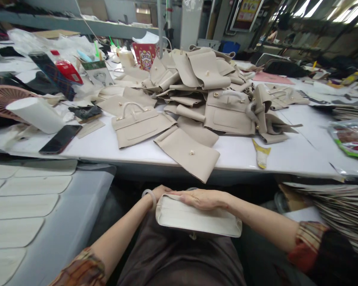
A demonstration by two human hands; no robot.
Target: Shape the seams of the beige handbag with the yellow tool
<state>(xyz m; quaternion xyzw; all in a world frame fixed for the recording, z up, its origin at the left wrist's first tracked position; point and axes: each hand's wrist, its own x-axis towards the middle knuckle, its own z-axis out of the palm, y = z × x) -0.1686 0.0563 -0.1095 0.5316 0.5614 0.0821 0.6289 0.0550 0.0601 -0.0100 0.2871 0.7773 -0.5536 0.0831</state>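
A pale handbag (197, 220) rests across my lap with a long cream panel facing up. A small fitting sticks out below its near edge. My left hand (162, 193) is at the far left corner of the bag, closed around its edge, with the fingertips partly hidden. My right hand (207, 198) lies flat over the far side of the panel, fingers stretched out to the left and pressed on it. Just beyond, a beige flap piece (186, 149) with a small metal fitting overhangs the table edge. A beige bag with a handle (144, 125) lies behind it.
A heap of beige bag parts (203, 71) covers the middle of the white table (131, 156). A phone (60, 139), a white roll (35, 114) and a red bottle (66, 69) are at left. Cream panels (24, 206) lie on the left side surface; stacked sheets (343, 206) stand at right.
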